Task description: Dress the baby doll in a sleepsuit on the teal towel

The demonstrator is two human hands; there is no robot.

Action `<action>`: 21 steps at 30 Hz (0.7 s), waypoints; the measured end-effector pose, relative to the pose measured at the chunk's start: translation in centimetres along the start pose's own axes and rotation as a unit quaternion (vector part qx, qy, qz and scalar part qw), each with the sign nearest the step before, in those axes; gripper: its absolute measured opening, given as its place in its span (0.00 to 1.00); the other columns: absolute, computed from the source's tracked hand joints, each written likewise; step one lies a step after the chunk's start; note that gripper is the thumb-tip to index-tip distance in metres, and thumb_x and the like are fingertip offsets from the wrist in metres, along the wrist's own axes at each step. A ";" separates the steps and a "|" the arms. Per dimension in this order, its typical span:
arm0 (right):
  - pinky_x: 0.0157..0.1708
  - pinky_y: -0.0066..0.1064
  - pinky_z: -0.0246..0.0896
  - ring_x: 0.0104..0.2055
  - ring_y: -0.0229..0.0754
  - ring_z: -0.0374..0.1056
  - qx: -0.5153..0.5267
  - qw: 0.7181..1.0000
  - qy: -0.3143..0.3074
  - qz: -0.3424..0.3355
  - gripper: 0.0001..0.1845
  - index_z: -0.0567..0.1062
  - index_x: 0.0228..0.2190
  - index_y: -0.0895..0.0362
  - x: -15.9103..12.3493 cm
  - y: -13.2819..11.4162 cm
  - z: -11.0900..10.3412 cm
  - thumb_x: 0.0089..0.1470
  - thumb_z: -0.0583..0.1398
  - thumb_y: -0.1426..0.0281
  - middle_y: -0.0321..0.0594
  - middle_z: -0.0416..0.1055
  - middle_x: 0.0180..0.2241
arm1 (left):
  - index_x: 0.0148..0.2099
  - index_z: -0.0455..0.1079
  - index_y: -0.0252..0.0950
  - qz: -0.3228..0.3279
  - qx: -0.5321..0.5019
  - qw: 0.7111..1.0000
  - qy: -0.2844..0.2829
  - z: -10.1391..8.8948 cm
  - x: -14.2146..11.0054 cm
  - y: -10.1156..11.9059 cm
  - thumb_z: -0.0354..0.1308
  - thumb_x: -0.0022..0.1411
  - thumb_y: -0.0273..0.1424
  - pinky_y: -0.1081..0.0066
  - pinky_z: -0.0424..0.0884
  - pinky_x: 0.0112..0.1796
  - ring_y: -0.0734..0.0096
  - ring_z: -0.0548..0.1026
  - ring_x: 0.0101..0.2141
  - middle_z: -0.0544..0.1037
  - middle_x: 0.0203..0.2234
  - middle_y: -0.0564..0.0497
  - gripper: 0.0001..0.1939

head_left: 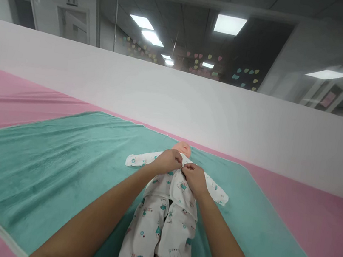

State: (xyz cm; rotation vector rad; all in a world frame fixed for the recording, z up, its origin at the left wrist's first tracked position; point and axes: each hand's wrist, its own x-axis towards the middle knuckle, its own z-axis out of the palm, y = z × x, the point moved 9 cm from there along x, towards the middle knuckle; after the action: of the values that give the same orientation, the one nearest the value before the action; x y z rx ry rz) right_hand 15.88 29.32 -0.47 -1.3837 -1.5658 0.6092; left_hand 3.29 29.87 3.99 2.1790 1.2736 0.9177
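A baby doll (183,148) lies on its back, and only the top of its pink head shows past my hands. It wears a white sleepsuit (175,232) printed with small teal animals, its sleeves spread sideways and its front open in a dark gap between the legs. My left hand (168,161) pinches the sleepsuit's upper front edge near the doll's neck. Right beside it, my right hand (192,178) grips the opposite edge. The two hands nearly touch. The doll's chest is hidden under them.
The doll rests on a teal towel (56,163) with a pale border, spread over a pink mat (307,209). A white wall (163,97) runs behind the mat. Beyond it, a glass partition (197,59) shows paper hearts and reflected ceiling lights.
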 end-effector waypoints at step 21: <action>0.20 0.26 0.43 0.19 0.32 0.49 0.140 0.989 -0.010 0.046 0.11 0.73 0.25 0.58 -0.2 1.3 0.4 0.39 0.55 0.65 0.29 0.56 0.15 | 0.29 0.74 0.37 0.028 0.093 0.995 0.007 0.4 0.6 1.0 0.54 0.50 0.30 0.71 0.64 0.30 0.66 0.72 0.32 0.76 0.31 0.49 0.07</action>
State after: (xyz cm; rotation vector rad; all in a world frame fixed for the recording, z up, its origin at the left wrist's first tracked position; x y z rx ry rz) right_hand 16.10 29.53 -1.80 -1.2442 -1.3781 0.8658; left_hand 4.31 29.89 4.58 2.3652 1.3591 0.8678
